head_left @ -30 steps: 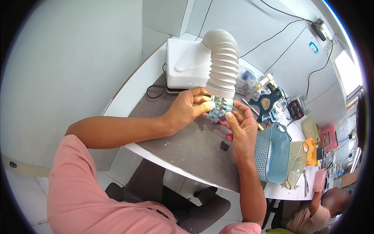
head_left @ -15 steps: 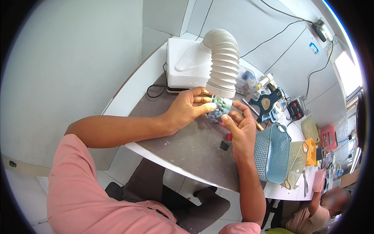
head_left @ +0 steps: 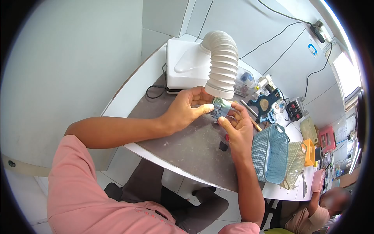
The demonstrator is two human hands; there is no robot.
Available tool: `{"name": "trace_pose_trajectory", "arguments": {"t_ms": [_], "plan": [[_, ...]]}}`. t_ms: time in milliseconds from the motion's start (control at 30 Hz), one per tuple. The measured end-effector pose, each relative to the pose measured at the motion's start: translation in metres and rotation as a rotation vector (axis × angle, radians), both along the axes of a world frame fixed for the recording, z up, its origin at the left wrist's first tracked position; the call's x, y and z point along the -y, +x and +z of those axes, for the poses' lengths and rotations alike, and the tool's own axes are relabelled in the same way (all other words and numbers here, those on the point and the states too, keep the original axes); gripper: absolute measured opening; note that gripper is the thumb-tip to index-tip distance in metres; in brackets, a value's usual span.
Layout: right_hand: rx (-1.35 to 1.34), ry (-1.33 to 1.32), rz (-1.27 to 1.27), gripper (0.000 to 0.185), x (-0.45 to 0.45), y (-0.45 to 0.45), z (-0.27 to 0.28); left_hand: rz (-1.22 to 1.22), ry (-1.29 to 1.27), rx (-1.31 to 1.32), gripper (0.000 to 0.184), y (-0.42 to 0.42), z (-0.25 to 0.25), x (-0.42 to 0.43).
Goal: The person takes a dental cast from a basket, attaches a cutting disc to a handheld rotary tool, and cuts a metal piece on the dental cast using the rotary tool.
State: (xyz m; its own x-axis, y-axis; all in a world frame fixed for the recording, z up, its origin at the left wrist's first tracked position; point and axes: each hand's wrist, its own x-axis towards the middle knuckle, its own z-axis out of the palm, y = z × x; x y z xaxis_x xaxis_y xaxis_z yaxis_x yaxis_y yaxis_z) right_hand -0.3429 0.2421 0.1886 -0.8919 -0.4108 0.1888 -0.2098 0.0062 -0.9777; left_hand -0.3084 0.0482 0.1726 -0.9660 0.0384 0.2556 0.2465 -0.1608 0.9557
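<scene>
The left hand (head_left: 180, 111) and right hand (head_left: 238, 130) both grip a small container (head_left: 221, 108). It sits just below the white hose (head_left: 223, 64).

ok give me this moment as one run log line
left hand: holding blue-green piece | right hand: holding same piece | position: below ribbed hose

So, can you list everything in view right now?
Desk: one, grey-brown with white edge, under the hands
Boxy machine: one, white, beyond left hand
Ribbed hose: one, white, above the hands
Small piece: one, blue-green, between the hands
Scraps: two, red and black, on desk
Bracket: one, dark blue, beyond right hand
Baskets: several, blue, cream, orange, pink, at right
Cables: several, black, wall and desk
Clutter: uncountable, mixed, behind baskets
Co-worker: one, beige top, lower right
Left hand: one, bare, on piece
Right hand: one, bare, on piece
</scene>
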Motion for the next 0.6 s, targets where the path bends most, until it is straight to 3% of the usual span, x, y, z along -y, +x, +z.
{"name": "trace_pose_trajectory", "arguments": {"t_ms": [600], "plan": [[0.027, -0.036, -0.026, 0.054, 0.0005, 0.0038, 0.0034, -0.02, 0.098, 0.111, 0.035, -0.0015, -0.0005, -0.0012]]}}
